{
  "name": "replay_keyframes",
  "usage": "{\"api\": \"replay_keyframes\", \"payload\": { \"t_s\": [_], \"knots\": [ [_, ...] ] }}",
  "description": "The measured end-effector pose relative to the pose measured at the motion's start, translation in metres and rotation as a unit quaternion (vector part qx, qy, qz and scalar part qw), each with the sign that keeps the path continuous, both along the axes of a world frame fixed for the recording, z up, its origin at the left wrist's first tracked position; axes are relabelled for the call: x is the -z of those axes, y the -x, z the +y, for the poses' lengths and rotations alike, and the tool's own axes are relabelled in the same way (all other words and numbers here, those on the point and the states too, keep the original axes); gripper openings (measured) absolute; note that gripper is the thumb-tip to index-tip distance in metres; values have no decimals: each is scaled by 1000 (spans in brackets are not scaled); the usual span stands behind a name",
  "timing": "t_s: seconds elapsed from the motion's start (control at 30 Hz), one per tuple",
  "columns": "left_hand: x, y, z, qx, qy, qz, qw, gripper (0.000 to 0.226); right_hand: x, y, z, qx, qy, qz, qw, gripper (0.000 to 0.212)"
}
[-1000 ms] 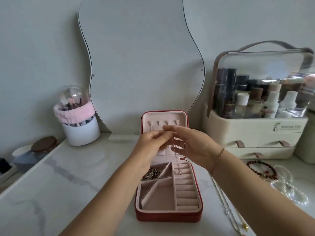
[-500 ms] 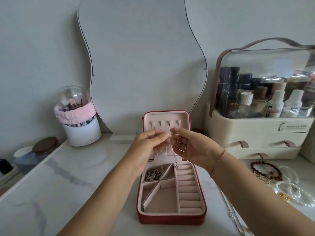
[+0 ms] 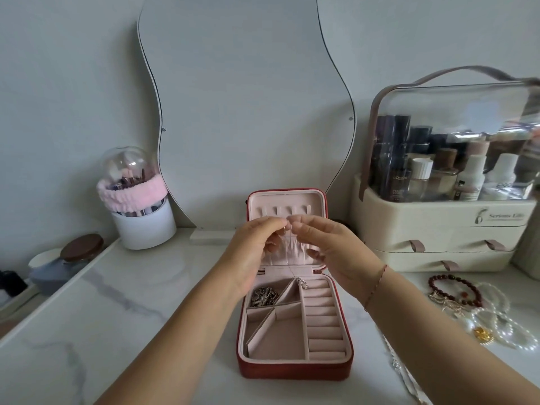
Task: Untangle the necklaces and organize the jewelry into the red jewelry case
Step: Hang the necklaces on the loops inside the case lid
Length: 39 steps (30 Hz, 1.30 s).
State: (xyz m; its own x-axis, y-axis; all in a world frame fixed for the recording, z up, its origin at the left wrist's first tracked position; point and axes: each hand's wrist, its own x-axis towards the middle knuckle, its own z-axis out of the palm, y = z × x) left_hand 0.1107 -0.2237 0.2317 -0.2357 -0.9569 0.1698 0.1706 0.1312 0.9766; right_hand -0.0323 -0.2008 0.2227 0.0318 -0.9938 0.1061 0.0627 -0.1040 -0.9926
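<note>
1. Pinching a thin silver chain necklace (image 3: 302, 283) at the fingertips, the left hand (image 3: 257, 247) and right hand (image 3: 330, 247) meet before the open lid of the red fabric jewelry case (image 3: 292, 369).
2. Its pendant hangs over the case's pink tray, near the back edge.
3. A dark red bead bracelet (image 3: 432, 286) and white pearl strands (image 3: 514, 337) lie on the white marble table (image 3: 117, 302), right of the case.

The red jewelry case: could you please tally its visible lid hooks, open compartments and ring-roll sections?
Lid hooks: 4
Open compartments: 4
Ring-roll section: 1
Total in the red jewelry case: 9
</note>
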Motion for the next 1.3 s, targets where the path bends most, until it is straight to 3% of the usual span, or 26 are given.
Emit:
{"api": "replay_keyframes", "payload": {
  "t_s": [0.13,0.27,0.4,0.53,0.67,0.77,0.87,0.93,1.1,1.3],
  "knots": [
    [-9,0,-4,-17,14,-24,999,21,-12,0,-2,-20,29,25,999,10],
    [-17,-1,-8,-13,27,-34,999,30,-21,-2,-5,-25,22,29,999,16],
    [-26,-2,-10,25,-35,47,998,29,-34,3,-8,-71,-52,-76,993,26],
    [-30,-11,-15,67,-106,136,983,29,-46,14,-10,-97,-69,-167,979,28],
    [-34,-20,-24,50,-71,71,994,27,-50,19,-17,-76,-48,-171,981,25],
    [-27,-20,-28,-17,14,-40,999,15,-44,15,-28,11,-20,-103,994,21],
    [-11,-16,-42,-123,61,-89,987,10,-28,7,-41,134,25,22,990,23],
    [1,-15,-56,-187,93,-119,971,9,-17,1,-51,201,54,93,974,26],
    [17,-7,-72,-319,175,-222,905,11,-4,-17,-65,320,91,223,916,11],
    [18,9,-74,-418,206,-288,837,14,-4,-33,-71,387,73,370,842,14]
  ]
}}
